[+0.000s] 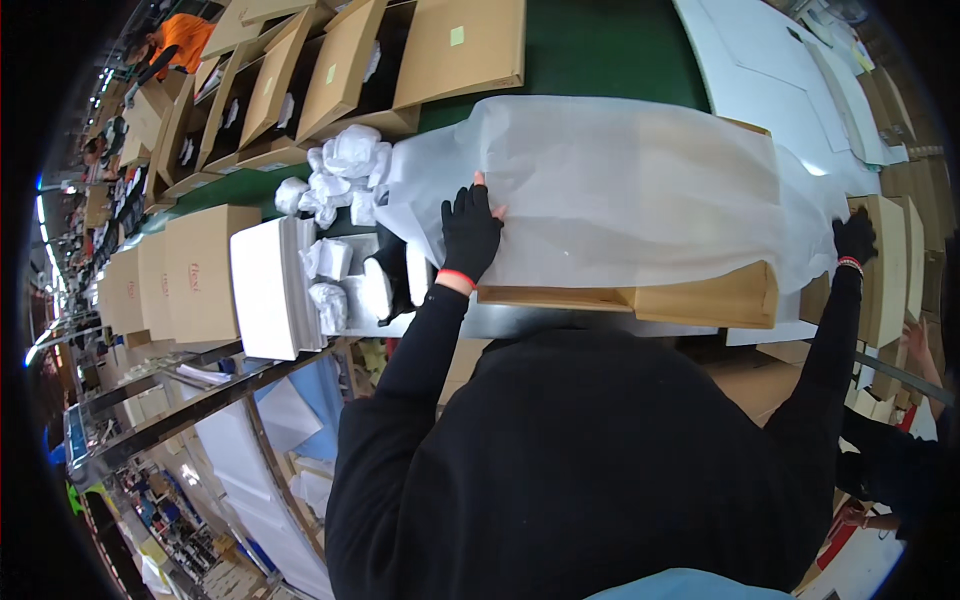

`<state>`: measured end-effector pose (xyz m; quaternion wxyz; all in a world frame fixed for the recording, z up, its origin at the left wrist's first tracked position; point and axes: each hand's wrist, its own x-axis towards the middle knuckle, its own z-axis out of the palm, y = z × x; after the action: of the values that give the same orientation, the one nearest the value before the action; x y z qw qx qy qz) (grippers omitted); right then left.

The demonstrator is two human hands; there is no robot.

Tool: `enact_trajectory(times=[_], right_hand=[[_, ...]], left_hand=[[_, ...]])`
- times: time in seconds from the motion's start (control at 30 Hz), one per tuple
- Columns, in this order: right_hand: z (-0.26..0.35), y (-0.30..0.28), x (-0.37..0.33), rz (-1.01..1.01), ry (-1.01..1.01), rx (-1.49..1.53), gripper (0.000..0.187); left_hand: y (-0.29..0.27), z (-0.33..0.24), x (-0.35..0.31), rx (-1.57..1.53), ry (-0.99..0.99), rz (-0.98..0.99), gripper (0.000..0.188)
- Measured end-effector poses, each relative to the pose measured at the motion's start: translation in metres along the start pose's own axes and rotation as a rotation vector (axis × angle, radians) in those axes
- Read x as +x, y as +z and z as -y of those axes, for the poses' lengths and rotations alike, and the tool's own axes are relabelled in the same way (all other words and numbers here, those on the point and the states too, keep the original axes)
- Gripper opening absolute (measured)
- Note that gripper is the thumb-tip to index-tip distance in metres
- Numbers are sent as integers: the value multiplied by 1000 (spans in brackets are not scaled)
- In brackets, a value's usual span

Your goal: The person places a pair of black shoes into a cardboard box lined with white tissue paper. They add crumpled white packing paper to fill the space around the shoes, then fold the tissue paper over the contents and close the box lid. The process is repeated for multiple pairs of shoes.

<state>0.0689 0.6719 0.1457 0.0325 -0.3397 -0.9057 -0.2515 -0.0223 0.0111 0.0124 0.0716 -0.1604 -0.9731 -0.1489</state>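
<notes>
A translucent white sheet (630,190) stretches between the two hands, draped over an open brown cardboard box (705,302) whose near side shows beneath it. The left hand (473,235), in a black glove, rests on the sheet's left part, fingers spread rather than clenched. The right hand (854,237), also gloved, is at the sheet's right end, fingers bent; whether it grasps the sheet, I cannot tell. Left of the left hand lie white wrapped bundles (350,155) and upright white slabs (268,290). Cardboard pieces (886,270) stand just beside the right hand
</notes>
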Motion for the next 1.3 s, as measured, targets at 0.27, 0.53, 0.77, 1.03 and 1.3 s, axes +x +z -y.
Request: enact_trajectory(times=[0.27,0.53,0.77,1.03,1.3], right_hand=[[215,-109,-166,92,-1129,422,104],[314,-65,-208,318,-1093,351,136],[312,-64,-215,-73,-763,705,97],[152,-48,-179,571,-311,255,69],[275,-148,-185,51,-963,304,107]], left_hand=[[-10,-39,-18,-589,-29,314,98],[-15,-45,-34,-642,-83,399,108],[-7,-26,-44,-586,-107,371,104],[-19,-28,-37,-649,-105,422,106],[-18,-10,-47,-744,90,340,98]])
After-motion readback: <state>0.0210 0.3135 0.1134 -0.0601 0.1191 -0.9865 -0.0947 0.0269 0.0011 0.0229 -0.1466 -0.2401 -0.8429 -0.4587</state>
